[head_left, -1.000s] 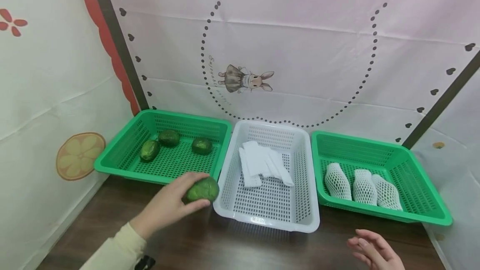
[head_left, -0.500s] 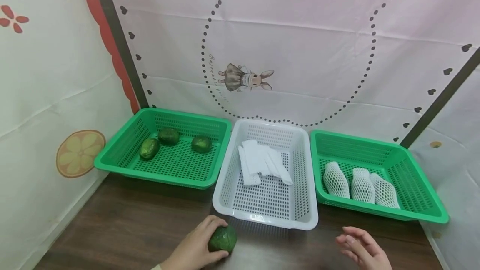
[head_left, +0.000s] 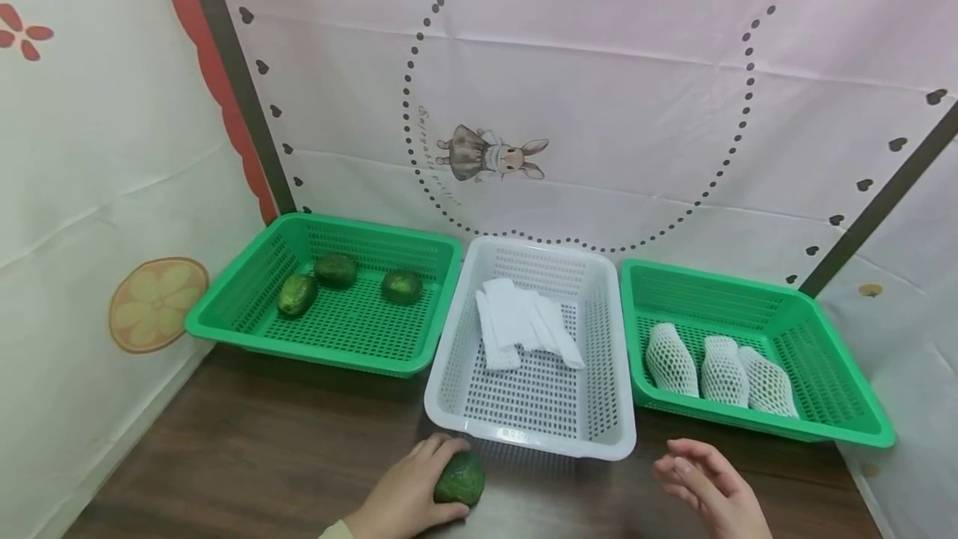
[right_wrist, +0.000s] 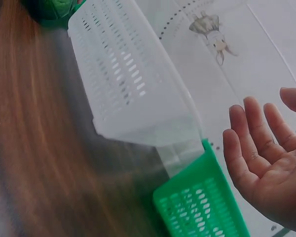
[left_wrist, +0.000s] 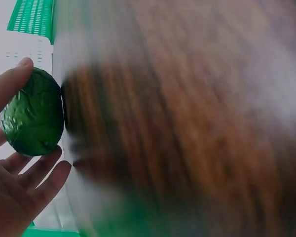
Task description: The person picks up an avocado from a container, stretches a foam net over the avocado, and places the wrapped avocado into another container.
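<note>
In the head view my left hand (head_left: 413, 485) grips a dark green avocado (head_left: 460, 479) at the table surface, just in front of the white basket (head_left: 527, 437). The left wrist view shows thumb and fingers round the avocado (left_wrist: 34, 113), whose skin is glossy and bumpy. My right hand (head_left: 714, 485) holds nothing and hovers before the right green basket (head_left: 763, 421); in the right wrist view its fingers (right_wrist: 259, 131) are loosely bent. White foam net sleeves (head_left: 524, 323) lie flat in the white basket.
The left green basket (head_left: 299, 349) contains three avocados, one of them (head_left: 402, 287) near its right side. Three net-covered fruits (head_left: 724, 371) lie in the right green basket. A printed cloth (head_left: 599, 106) hangs behind the baskets, and dark wooden table (head_left: 247, 439) lies in front.
My left hand has carried the avocado from beside the left green basket toward me and right, down to the table in front of the white basket. My right hand has shifted slightly left.
</note>
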{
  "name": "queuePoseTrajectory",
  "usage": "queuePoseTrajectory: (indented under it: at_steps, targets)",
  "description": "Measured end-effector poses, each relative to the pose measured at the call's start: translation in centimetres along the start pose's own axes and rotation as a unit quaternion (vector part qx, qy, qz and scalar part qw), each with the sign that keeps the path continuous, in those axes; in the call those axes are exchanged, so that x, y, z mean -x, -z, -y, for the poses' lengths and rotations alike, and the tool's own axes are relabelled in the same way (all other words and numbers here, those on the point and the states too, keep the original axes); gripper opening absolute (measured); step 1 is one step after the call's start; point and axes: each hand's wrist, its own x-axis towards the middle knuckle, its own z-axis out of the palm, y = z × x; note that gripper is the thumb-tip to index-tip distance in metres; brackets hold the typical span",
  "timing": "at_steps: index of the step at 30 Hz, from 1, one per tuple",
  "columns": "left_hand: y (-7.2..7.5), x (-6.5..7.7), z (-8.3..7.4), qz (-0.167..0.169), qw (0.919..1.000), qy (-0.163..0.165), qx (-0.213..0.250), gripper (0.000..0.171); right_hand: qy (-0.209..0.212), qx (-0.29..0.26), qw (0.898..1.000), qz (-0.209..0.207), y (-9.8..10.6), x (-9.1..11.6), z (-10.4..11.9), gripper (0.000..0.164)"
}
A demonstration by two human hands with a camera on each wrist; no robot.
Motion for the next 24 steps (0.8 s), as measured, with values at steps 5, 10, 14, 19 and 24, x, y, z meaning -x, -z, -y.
queuePoseTrajectory:
  at_steps: [5, 10, 14, 19, 24]
  targets:
    - [1.3, 0.1, 0.0, -0.035, 0.9991, -0.005, -0.023, 0.076, 0.056, 0.09, 0.994, 0.029, -4.8, -0.8, 8.0, 0.026]
    - [4.4, 0.6, 0.4, -0.071, 0.996, -0.002, -0.054, 0.073, 0.058, 0.241, 0.968, 0.041, -8.0, -6.2, 12.7, 0.03]
    - [6.3, 1.4, 0.8, -0.063, 0.9956, 0.004, -0.07, 0.071, 0.008, 0.374, 0.924, 0.073, -10.5, -13.1, 11.5, 0.039]
    - [7.5, 2.2, 1.2, -0.03, 0.9979, 0.016, -0.056, 0.067, -0.098, 0.473, 0.871, 0.089, -11.9, -19.1, 6.6, 0.045]
    - [7.8, 2.6, 1.4, -0.009, 0.9991, 0.018, -0.038, 0.064, -0.166, 0.503, 0.847, 0.05, -11.8, -20.8, 3.6, 0.054]
